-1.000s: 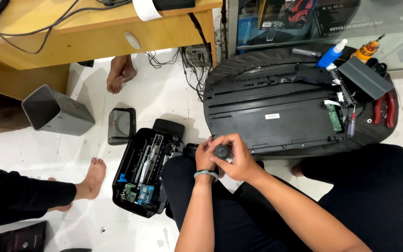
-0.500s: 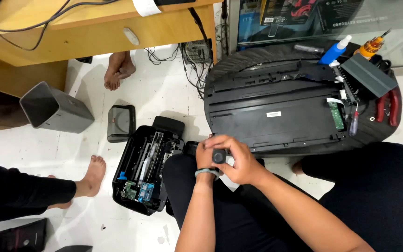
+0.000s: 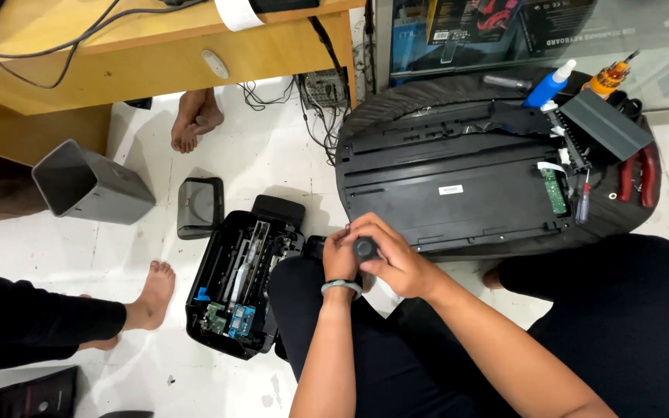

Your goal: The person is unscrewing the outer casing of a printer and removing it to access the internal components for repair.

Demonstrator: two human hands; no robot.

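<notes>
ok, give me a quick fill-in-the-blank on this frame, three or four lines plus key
1. Both hands, left hand and right hand, close around a small round ____ part.
2. The left wrist wears a ____.
3. The opened printer lies on the ____ floor.
4. The red-handled pliers lie to the ____ of the blue bottle.

Missing words: black; bracelet; white; right

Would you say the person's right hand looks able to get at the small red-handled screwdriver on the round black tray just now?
Probably not at once: the right hand is wrapped round a small dark part, shared with the left hand. The red-handled screwdriver lies uncovered on the tray.
</notes>
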